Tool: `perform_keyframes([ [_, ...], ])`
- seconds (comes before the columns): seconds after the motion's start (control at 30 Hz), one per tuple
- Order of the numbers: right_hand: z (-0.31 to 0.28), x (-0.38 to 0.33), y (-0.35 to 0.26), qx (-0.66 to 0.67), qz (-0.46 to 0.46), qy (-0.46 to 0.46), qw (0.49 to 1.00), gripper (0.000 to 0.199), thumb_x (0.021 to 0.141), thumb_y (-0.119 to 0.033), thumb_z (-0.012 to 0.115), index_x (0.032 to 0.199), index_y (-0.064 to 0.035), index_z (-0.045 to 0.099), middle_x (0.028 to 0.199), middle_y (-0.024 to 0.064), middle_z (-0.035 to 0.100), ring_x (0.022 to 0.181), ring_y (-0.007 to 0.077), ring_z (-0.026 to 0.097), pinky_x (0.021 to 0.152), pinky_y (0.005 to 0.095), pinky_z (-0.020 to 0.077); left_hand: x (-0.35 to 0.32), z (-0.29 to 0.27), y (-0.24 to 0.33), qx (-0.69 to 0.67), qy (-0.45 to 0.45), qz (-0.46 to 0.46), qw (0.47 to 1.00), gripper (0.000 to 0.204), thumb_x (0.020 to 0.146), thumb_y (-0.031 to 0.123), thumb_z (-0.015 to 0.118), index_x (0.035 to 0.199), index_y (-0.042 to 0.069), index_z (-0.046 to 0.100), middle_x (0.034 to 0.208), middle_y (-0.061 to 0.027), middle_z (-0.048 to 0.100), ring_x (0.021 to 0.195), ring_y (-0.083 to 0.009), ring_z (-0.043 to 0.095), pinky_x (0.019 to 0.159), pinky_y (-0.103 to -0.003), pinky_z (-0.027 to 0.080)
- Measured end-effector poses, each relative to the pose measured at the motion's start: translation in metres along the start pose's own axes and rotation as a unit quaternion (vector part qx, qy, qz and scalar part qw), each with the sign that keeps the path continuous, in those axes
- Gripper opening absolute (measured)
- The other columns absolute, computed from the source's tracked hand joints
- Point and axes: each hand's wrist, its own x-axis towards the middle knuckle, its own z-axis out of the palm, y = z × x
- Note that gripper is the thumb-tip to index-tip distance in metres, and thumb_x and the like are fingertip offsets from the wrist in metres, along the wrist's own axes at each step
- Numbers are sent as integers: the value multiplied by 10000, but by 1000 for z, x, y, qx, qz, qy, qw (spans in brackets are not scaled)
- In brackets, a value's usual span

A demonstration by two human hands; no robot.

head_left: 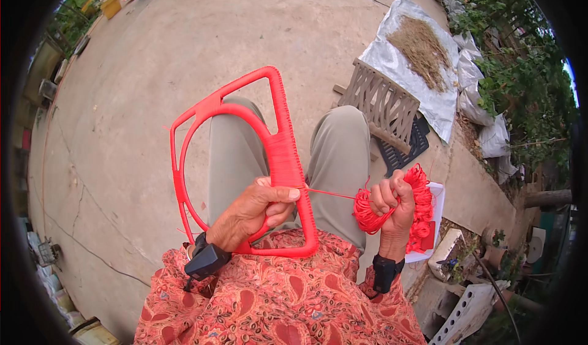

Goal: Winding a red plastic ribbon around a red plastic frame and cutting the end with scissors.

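A red frame (184, 180) wrapped in red cord rests on my lap, with a curved left side and a straight right bar. My left hand (248, 213) grips that wrapped bar near its lower end, thumb pressed across it. My right hand (392, 201) is closed on a loose bundle of red cord (419, 204) to the right of my knee. A single taut strand (327, 193) runs from the bar to the bundle. Both wrists carry black bands.
I am seated over a cracked concrete floor (122, 131). A wooden slatted stool (383, 103) lies beyond my right knee, beside a grey tarp (392, 51) with dried plant matter. Sacks, bushes and concrete blocks (468, 311) line the right side.
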Motion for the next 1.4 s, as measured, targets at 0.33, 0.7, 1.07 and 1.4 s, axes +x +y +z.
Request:
perform_keyframes([
  [0.33,5,-36,-1,-112,36,47,992,256,886,-131,520,681,-103,370,482,-27,300,412,89,285,366,252,224,1,2,-6,4,-5,11,1000,121,865,111,638,830,15,572,462,29,350,351,-88,350,354,-239,268],
  [0.7,-14,-35,3,-19,94,52,994,255,937,-182,520,717,-94,424,554,5,413,476,125,411,394,231,332,7,-2,-12,26,-17,14,999,115,888,118,610,835,25,570,478,20,371,367,-94,366,370,-239,295],
  [1.07,-17,19,-50,-484,-156,278,815,390,883,-377,658,1053,-27,627,818,60,609,638,127,548,542,254,451,4,-5,-17,35,24,74,996,49,843,52,591,829,7,583,629,-63,570,493,-138,545,417,-239,393],
  [1.4,44,72,31,-715,-56,-105,689,333,775,-87,553,1087,4,486,839,212,606,763,377,602,714,423,460,-5,-6,-17,34,-14,97,995,96,817,38,617,894,-17,597,670,-63,582,508,-133,552,407,-223,407],
])
